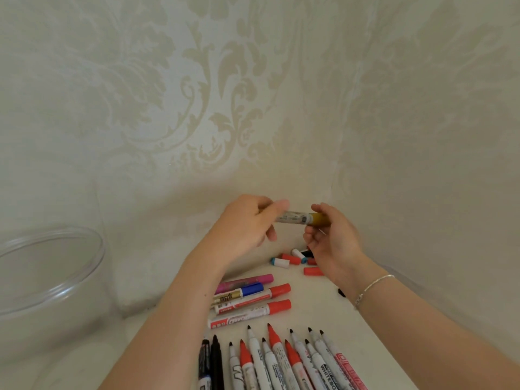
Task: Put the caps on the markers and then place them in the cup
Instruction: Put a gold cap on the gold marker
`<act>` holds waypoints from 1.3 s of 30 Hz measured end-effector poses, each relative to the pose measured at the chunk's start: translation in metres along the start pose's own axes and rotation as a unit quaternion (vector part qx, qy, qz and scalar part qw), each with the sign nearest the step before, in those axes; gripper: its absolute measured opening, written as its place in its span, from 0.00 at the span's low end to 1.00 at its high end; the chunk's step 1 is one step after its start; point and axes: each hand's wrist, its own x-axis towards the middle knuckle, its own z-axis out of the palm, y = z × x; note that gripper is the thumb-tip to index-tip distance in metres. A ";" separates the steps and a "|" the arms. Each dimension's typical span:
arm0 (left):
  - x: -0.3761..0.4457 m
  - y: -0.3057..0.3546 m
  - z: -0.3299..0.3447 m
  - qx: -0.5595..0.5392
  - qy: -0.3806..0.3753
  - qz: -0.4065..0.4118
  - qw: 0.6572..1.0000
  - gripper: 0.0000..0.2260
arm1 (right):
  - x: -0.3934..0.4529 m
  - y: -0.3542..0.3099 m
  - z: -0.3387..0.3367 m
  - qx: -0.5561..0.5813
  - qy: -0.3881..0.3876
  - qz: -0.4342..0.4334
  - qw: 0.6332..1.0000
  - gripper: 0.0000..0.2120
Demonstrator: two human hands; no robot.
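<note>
My left hand grips the barrel of a white marker, held level above the table. Its gold cap sits on the marker's right end, pinched by my right hand. The clear plastic cup stands at the far left, with nothing visible inside. Several capped markers in pink, blue and red lie in the middle of the table. A row of several uncapped markers lies along the near edge, tips pointing away from me. Loose caps, red and white-blue, lie in the far corner under my right hand.
The white table sits in a corner of two walls with pale patterned wallpaper. A small black cap lies beside my right wrist, which wears a thin bracelet.
</note>
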 end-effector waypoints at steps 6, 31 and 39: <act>-0.004 -0.004 0.003 0.030 -0.184 -0.053 0.981 0.11 | 0.003 0.003 0.001 -0.148 0.025 -0.105 0.983 0.12; 0.000 0.001 0.054 0.143 0.105 0.044 0.983 0.14 | 0.005 -0.010 0.016 -0.362 0.029 -0.244 0.899 0.14; 0.001 -0.006 0.023 0.051 -0.049 0.064 0.995 0.13 | 0.000 -0.026 -0.003 -0.445 -0.105 -0.165 0.874 0.14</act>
